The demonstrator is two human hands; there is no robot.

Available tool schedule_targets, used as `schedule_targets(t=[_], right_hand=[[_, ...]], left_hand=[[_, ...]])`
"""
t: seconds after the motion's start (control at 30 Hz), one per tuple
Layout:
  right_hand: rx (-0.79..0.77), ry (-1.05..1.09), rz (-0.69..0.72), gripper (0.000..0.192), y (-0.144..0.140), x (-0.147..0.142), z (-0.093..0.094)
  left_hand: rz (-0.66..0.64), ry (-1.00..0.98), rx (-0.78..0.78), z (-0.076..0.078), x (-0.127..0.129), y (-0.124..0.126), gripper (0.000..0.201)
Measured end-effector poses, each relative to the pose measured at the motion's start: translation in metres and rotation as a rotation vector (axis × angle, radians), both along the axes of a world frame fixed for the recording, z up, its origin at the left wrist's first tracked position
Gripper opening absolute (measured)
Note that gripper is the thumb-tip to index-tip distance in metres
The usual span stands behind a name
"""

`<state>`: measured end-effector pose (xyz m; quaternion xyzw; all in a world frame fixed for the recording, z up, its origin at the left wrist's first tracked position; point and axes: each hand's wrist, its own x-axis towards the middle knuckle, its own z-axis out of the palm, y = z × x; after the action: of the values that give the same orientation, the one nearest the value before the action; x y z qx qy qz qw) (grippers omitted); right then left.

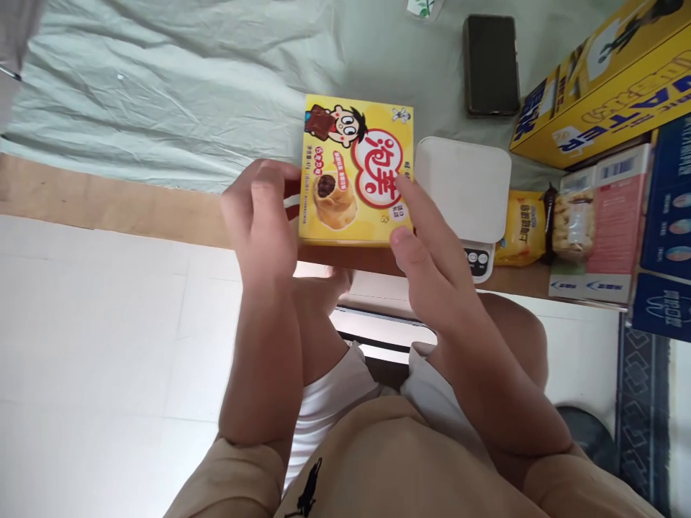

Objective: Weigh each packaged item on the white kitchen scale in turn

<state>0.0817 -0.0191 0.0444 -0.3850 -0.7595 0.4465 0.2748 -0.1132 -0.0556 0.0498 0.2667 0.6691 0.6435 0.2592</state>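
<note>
A yellow snack box (329, 129) with a cartoon child, red lettering and a picture of a filled pastry is between my two hands at the front edge of the table. My left hand (264, 216) is at the box's left side, its fingers bent and the fingertips hidden at the edge. On the opposite side, my right hand (437, 252) grips the right edge, with its thumb near the lower right corner and a finger along the side. Right beside the box is a white kitchen scale (464, 187), partly covered by my right hand.
A dark phone (491, 65) lies on the pale green cloth (216, 86). To the right are a large yellow box (610, 108), a yellow snack packet (522, 226), a pink-and-white carton (615, 223) and blue boxes (669, 201). The brown table edge (134, 201) runs along the front.
</note>
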Motion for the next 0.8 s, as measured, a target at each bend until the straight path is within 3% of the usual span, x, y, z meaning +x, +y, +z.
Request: schedule_targets(t=[0.1, 0.27, 0.6, 0.67, 0.8], right_hand=[[-0.052, 0.006, -0.008, 0.069, -0.002, -0.009, -0.001], [-0.011, 0.007, -0.021, 0.061, -0.008, -0.008, -0.002], [-0.035, 0.020, 0.075, 0.054, -0.015, 0.008, 0.008], [-0.012, 0.077, 0.057, 0.051, -0.013, 0.011, 0.014], [0.095, 0.241, -0.115, 0.038, -0.011, 0.035, 0.037]], left_hand=[[0.079, 0.013, -0.045, 0.001, -0.006, 0.001, 0.031], [0.034, 0.051, -0.174, -0.008, -0.012, 0.003, 0.030], [-0.073, 0.086, -0.119, -0.021, -0.010, 0.009, 0.013], [-0.040, 0.065, -0.054, -0.022, -0.010, 0.011, 0.010], [0.100, 0.237, 0.283, -0.015, 0.006, 0.017, 0.008]])
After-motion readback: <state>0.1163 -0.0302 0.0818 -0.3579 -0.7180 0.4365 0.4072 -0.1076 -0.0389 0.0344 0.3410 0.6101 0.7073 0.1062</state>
